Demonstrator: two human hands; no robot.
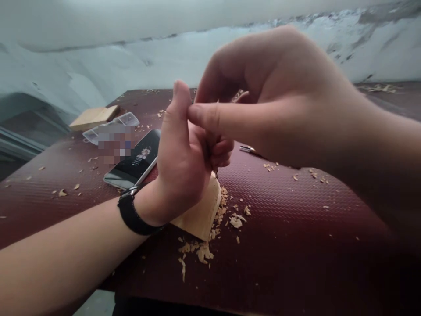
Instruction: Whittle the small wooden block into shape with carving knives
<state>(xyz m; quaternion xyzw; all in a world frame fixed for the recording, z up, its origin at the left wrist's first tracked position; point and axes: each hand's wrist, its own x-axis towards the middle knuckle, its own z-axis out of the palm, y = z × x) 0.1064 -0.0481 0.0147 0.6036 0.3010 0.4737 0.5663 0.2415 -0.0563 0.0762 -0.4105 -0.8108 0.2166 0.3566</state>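
My left hand (180, 162) is raised over a carved piece of pale wood (200, 215), its thumb upright and its other fingers curled in. Whatever those fingers may hold is hidden. From the right, my right hand (279, 96) reaches across with thumb and index finger pinched together, touching or nearly touching the left thumb. Anything in the pinch is too small to make out. Below the hands, the wood lies on the dark red table (296, 250), partly covered by my left hand. Wood shavings (204, 252) lie along its edge.
Left of my hands lie a phone (134, 162), a clear plastic case (128, 119) and a wooden block (94, 117). A metal-tipped tool (246, 149) is partly hidden behind my right hand. A stained pale wall (148, 61) rises behind the table.
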